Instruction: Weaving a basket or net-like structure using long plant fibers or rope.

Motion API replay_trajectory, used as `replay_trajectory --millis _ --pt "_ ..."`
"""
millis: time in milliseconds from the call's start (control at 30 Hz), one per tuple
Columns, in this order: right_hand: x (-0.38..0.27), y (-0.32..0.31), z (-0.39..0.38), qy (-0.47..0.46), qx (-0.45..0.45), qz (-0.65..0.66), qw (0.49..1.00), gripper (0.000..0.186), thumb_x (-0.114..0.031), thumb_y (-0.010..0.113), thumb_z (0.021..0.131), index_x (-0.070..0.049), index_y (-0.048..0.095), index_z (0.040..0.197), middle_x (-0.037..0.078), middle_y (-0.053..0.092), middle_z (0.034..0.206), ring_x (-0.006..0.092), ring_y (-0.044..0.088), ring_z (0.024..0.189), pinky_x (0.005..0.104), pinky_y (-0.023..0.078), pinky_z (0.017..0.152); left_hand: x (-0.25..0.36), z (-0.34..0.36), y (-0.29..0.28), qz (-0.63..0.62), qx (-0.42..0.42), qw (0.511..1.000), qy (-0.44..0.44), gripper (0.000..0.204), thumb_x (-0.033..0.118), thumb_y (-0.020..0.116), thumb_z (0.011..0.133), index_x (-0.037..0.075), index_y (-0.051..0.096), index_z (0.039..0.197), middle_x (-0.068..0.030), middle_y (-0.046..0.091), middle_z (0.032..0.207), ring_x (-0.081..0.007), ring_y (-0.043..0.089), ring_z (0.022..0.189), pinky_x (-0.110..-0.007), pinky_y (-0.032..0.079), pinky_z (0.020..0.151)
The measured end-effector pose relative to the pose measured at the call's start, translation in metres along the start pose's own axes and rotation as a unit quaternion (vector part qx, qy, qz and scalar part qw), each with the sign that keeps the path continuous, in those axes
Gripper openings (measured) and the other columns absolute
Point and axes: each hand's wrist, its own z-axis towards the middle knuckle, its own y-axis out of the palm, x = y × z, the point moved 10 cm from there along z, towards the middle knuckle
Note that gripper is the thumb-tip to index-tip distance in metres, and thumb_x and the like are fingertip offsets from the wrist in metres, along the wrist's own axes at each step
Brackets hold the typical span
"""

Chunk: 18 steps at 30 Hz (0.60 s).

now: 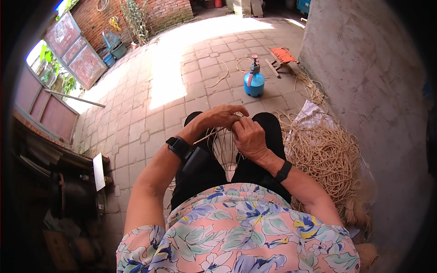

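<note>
A bundle of thin tan cords spreads out like a fan between my knees. My left hand bends over its upper end with fingers curled, and my right hand is pinched in close beside it. Both hands grip the cords where they come together; the exact hold is hidden under the fingers. One thicker twisted cord sticks out to the left below my left hand. A small pale piece shows low between my thighs, too small to name.
A big tangled heap of tan cord lies at my right on a white sack, against the grey wall. Ahead stand a blue pump sprayer and a low stool with an orange woven seat. A white board is at left.
</note>
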Motion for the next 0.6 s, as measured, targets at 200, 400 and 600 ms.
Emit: replay_trajectory --millis 200,400,600 --pt "-0.005 0.011 -0.004 -0.068 -0.01 -0.034 0.997 0.009 -0.008 0.064 0.076 -0.006 0.057 0.08 0.009 0.054 0.076 0.0261 0.06 0.076 0.0385 0.05 0.062 -0.006 -0.006 0.003 -0.089 -0.037 0.995 -0.036 0.032 0.02 0.053 0.093 0.005 0.058 0.121 -0.0108 0.067 0.094 -0.0167 0.064 0.087 -0.031 0.052 0.08" --pt "0.02 0.013 -0.013 0.112 -0.127 0.097 0.981 0.008 -0.009 0.062 0.075 -0.005 0.057 0.079 0.012 0.056 0.078 0.0298 0.061 0.075 0.0413 0.05 0.064 -0.018 -0.032 -0.065 -0.187 0.248 0.949 0.054 0.031 0.022 0.055 0.093 0.001 0.062 0.114 -0.0093 0.067 0.09 -0.0155 0.062 0.086 -0.029 0.05 0.082" --pt "0.041 0.011 -0.016 0.185 -0.118 0.207 0.953 0.013 -0.004 0.06 0.076 -0.001 0.053 0.086 0.016 0.058 0.077 0.0354 0.062 0.073 0.0438 0.05 0.064 -0.037 -0.094 -0.065 -0.18 0.381 0.906 -0.046 0.021 0.016 0.058 0.092 0.003 0.064 0.108 -0.0057 0.065 0.085 -0.0112 0.061 0.08 -0.027 0.05 0.074"
